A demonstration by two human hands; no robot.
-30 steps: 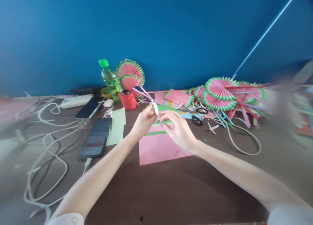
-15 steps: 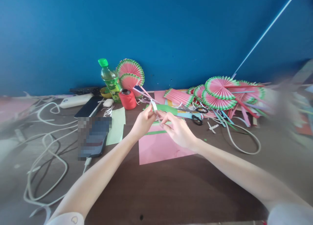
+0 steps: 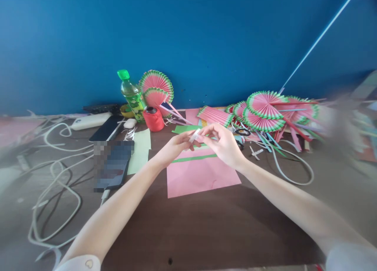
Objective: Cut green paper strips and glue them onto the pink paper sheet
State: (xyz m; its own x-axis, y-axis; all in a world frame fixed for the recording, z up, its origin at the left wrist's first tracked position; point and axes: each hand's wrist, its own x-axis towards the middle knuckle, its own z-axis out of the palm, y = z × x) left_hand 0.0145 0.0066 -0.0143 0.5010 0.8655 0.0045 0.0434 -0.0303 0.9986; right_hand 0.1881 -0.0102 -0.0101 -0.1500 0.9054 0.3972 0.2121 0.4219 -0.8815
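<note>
Above the pink sheet, a small white strip (image 3: pixel 194 136), likely tape or paper, sits between the fingertips of both hands. My left hand (image 3: pixel 176 147) pinches it from the left. My right hand (image 3: pixel 221 144) has its thumb and fingers closed at the strip's right end. Beneath them lies the pink paper sheet (image 3: pixel 203 178), crossed by a green strip (image 3: pixel 194 158) and a paler band. Part of a green paper (image 3: pixel 184 128) shows just behind the fingers. My hands hide the middle of these papers.
Folded watermelon-patterned paper fans (image 3: pixel 265 112) pile up at the back right beside scissors (image 3: pixel 242 132). A green-capped bottle (image 3: pixel 131 94), another fan (image 3: pixel 156 86) and a red container (image 3: pixel 153 119) stand back left. A phone (image 3: pixel 114 165) and looped white cables (image 3: pixel 59 176) lie left.
Both hands have turned, and the right hand has risen slightly. The white strip, upright before, is now lower and slanted between the fingertips. More of the pink sheet shows.
</note>
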